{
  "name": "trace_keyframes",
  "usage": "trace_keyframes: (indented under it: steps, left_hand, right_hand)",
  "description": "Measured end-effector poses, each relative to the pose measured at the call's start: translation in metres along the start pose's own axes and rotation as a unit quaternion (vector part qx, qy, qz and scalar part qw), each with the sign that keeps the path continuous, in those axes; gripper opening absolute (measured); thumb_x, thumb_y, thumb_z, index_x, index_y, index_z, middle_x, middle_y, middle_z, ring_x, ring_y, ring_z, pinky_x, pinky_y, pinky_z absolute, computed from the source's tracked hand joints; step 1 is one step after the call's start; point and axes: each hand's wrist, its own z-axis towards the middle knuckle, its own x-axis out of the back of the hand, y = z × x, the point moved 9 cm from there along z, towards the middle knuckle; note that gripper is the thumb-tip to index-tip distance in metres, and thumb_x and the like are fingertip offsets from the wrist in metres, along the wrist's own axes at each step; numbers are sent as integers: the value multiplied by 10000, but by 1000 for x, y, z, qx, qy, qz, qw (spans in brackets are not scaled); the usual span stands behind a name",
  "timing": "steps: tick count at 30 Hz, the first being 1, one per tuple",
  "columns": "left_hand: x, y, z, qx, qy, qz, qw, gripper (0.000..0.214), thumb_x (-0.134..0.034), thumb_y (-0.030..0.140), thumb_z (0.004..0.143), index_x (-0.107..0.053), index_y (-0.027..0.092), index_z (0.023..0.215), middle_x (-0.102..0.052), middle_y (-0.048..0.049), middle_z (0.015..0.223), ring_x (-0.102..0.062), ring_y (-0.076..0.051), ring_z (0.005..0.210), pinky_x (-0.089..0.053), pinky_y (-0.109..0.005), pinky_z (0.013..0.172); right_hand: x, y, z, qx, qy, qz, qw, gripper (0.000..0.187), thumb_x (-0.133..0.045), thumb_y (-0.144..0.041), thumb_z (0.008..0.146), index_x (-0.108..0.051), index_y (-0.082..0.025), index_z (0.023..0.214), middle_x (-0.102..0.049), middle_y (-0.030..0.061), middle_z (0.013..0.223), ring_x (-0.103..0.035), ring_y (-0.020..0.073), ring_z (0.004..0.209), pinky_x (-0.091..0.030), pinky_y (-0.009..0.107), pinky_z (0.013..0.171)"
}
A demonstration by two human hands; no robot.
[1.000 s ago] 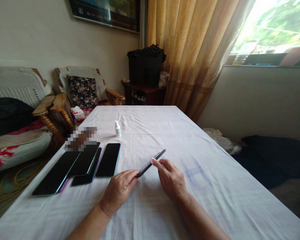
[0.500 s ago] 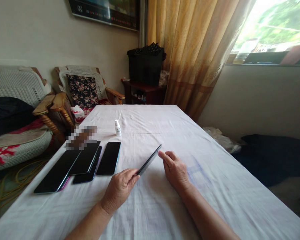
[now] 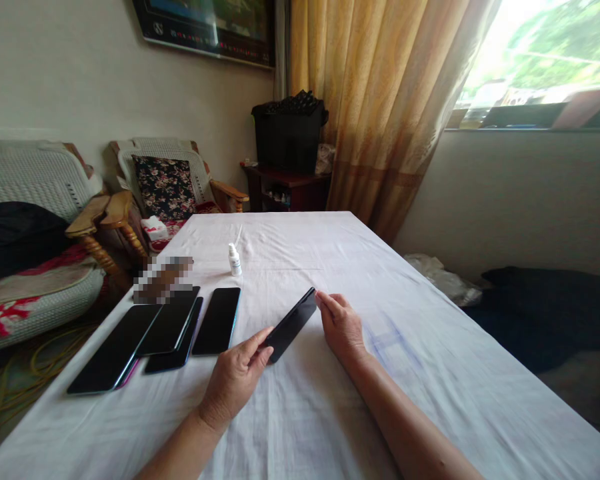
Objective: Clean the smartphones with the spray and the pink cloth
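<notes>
A black smartphone (image 3: 291,324) is held tilted just above the white tablecloth (image 3: 330,400), between both hands. My left hand (image 3: 234,381) pinches its near end with thumb and fingers. My right hand (image 3: 341,324) grips its far end with the fingertips. To the left, several more dark phones (image 3: 170,327) lie flat on the cloth, partly overlapping, with one (image 3: 217,320) lying apart beside them. A small white bottle (image 3: 235,260) stands upright further back.
A pixelated object (image 3: 163,280) sits behind the phones. Wooden armchairs with cushions (image 3: 165,183) stand close to the table's left edge. A black box on a dark cabinet (image 3: 287,137), a curtain (image 3: 380,100) and a window lie beyond the far end.
The held phone has turned from nearly edge-on so that its dark face shows more. My right hand slid along it to its far end. The phones on the cloth have not moved.
</notes>
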Motion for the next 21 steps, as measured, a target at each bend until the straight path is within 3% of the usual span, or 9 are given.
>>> trace_keyframes:
  steps: [8,14,17,21]
  left_hand:
    - [-2,-2,0,23,-8,-33,999,284,-543,307,936,-625,254,1202,-770,3,923,-730,-130,698,-584,-194,680]
    - [-8,-24,-6,128,-31,-4,991,350,-550,324,883,-629,227,1210,-761,2,838,-710,-144,648,-567,-221,634]
    - [-11,-33,-10,185,-75,36,979,400,-553,334,859,-629,221,1235,-737,9,755,-694,-156,630,-541,-238,608]
    - [-12,-34,-11,211,-123,103,964,384,-579,325,841,-655,256,1210,-720,6,769,-680,-172,707,-514,-263,660]
  right_hand:
    - [-11,-18,-3,29,-17,-9,999,330,-412,-289,981,-699,-238,1135,-684,55,962,-633,161,777,-445,234,631]
    - [-23,-44,-19,99,-91,-23,991,356,-415,-196,948,-677,-285,1173,-669,44,990,-631,160,794,-456,233,668]
    - [-21,-35,-20,81,-96,-23,992,343,-416,-220,956,-688,-291,1152,-674,42,987,-631,163,790,-452,238,661]
    - [-16,-2,-14,3,-80,-28,996,312,-427,-320,972,-710,-290,1101,-688,39,971,-641,174,790,-444,244,628]
